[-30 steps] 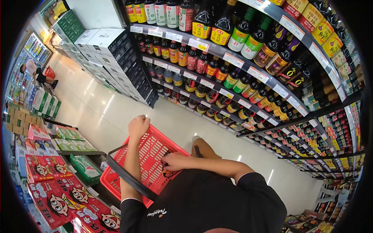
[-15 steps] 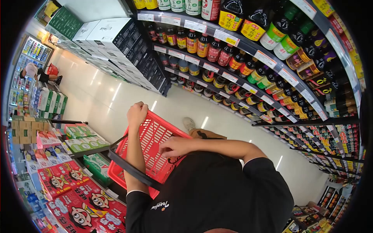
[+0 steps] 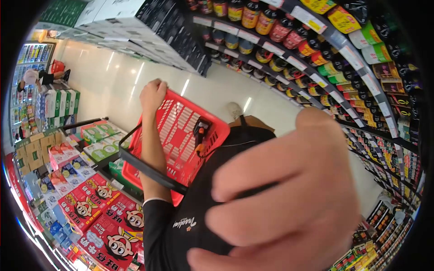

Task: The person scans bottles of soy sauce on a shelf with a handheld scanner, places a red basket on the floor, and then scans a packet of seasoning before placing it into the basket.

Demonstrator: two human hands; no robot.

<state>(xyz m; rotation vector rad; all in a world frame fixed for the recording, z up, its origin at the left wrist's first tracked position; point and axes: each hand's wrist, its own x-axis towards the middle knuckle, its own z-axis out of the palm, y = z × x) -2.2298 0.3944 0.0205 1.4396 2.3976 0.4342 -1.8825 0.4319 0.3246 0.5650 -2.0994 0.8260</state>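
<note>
A red plastic basket [image 3: 178, 131] with a black handle hangs at my front, the forearm passing under the handle. My left hand [image 3: 153, 95] is closed over the basket's far rim. Inside the basket, toward its right side, lies a dark bottle-like item [image 3: 200, 135] with an orange part. Very close to the camera, my right hand [image 3: 289, 198] is raised with its fingers apart and nothing between them; it is blurred and covers much of my torso.
Shelves of sauce bottles [image 3: 266, 22] curve along the right. Stacked white boxes [image 3: 122, 18] stand at the upper left. Red milk cartons [image 3: 108, 212] are piled at the lower left. A person [image 3: 34, 77] is in the far left aisle beside drink coolers.
My right hand has come up from over the basket to close before the camera, uncovering the item inside. The view has shifted, and the shelves appear further right and higher.
</note>
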